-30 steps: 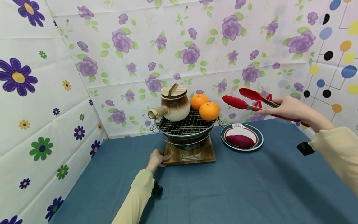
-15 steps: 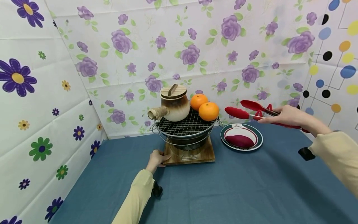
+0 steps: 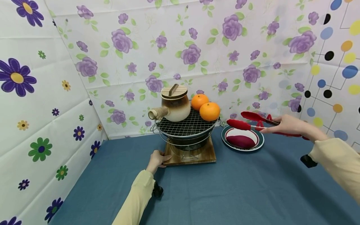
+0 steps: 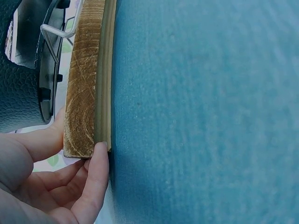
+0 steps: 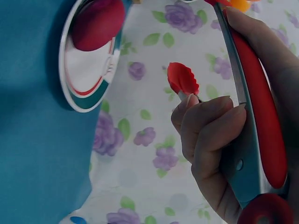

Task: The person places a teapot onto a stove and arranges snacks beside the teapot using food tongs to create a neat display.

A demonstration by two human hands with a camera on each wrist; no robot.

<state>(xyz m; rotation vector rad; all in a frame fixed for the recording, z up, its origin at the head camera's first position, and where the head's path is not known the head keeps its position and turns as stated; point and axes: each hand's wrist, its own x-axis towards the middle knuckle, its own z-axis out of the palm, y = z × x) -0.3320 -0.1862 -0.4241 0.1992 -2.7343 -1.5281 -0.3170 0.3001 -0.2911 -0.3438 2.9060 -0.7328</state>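
In the head view my left hand [image 3: 156, 160] holds the front left corner of a square wooden board [image 3: 206, 158]; the left wrist view shows thumb and fingers pinching the board's edge [image 4: 81, 102]. On it stands a round black grill [image 3: 194, 141] topped by a wire mesh [image 3: 185, 128]. My right hand [image 3: 289, 125] grips red-tipped metal tongs [image 3: 239, 124], whose arms are spread with nothing between the tips. They hover above and just behind a plate [image 3: 261, 137] with a green rim. A smooth dark-magenta oval, resembling a sweet potato [image 3: 240, 142], lies on the plate.
The mesh carries a brown-and-cream clay pot [image 3: 177, 111] with a wooden lid [image 3: 174, 91] and a side handle [image 3: 158, 112] pointing left. Beside it sit two oranges [image 3: 209, 111]. A blue cloth [image 3: 197, 193] covers the table, and printed fabric walls [image 3: 123, 75] enclose it.
My right hand has lowered the tongs slightly toward the plate, their tips shifting a little to the right. The left hand stays on the board's corner.
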